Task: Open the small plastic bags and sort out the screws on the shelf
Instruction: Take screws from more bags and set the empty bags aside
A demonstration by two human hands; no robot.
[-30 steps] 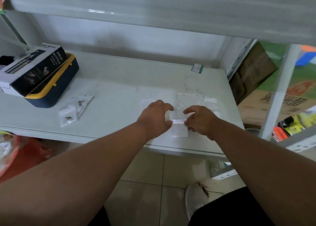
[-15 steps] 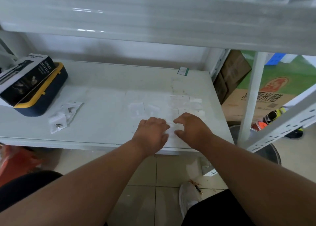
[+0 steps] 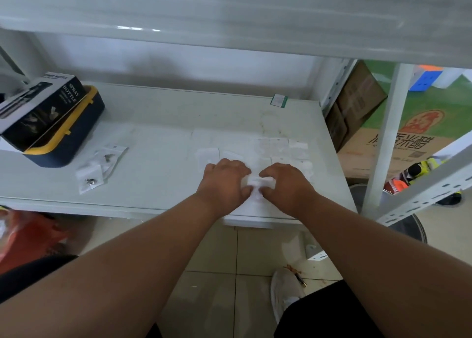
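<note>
Head view shows us pinching one small bag (image 3: 260, 183) between left hand (image 3: 224, 181) and right hand (image 3: 286, 184) near the shelf's (image 3: 158, 138) front edge; we judge it light, limp and slippery, best gripped at its top seal.

White shelf (image 3: 158, 143); clear bags (image 3: 102, 166) with dark screws (image 3: 90, 181); navy case (image 3: 74, 133), yellow rim; black box (image 3: 38, 107), white lettering; beige tiled floor (image 3: 212, 299).
</note>
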